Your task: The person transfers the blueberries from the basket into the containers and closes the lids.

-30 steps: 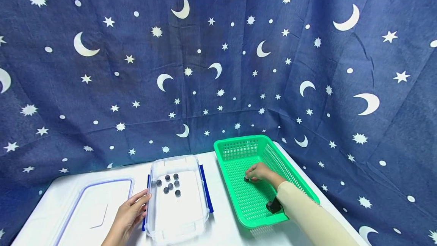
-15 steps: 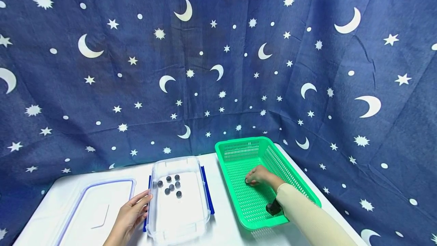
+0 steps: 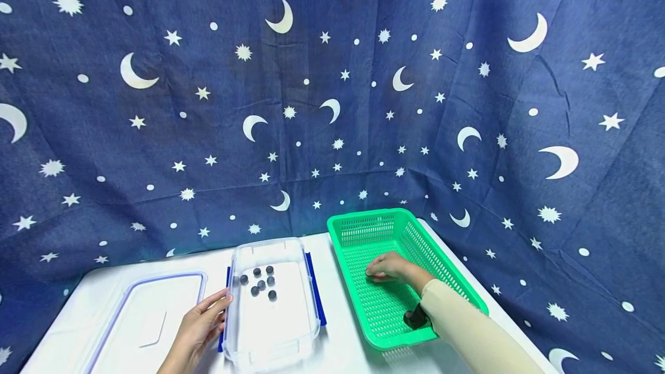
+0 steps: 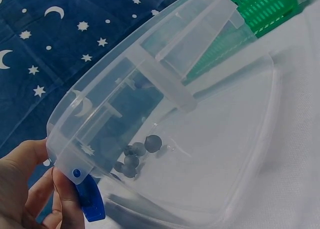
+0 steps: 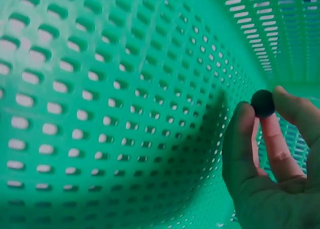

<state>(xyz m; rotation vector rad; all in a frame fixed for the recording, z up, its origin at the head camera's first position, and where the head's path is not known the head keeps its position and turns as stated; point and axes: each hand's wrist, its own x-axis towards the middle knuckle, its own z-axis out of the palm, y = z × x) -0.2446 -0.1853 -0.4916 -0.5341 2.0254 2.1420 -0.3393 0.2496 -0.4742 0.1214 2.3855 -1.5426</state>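
Note:
In the right wrist view my right hand [image 3: 388, 267] pinches a small dark ball [image 5: 263, 103] between thumb and fingertips, inside a green perforated basket [image 3: 358, 310]. In the head view the fingers mostly hide that ball. My left hand [image 3: 200, 325] grips the left rim of a clear plastic container [image 3: 275, 328], thumb on one side and curled fingers on the other, close to a blue latch [image 4: 90, 199]. Several dark blueberry-sized balls [image 3: 261, 284] lie loose on the container's floor, toward its far left.
A clear lid with a blue seal [image 3: 150, 316] lies on the white-covered table [image 3: 332, 281] to the left. A second blue latch [image 3: 316, 290] hangs from the container's right side. Behind the table stands a dark blue curtain [image 3: 312, 131] with moons and stars.
My right hand has shifted slightly left within the basket, with the dark ball at its fingertips. The left hand keeps its grip on the container, and the balls there lie as before.

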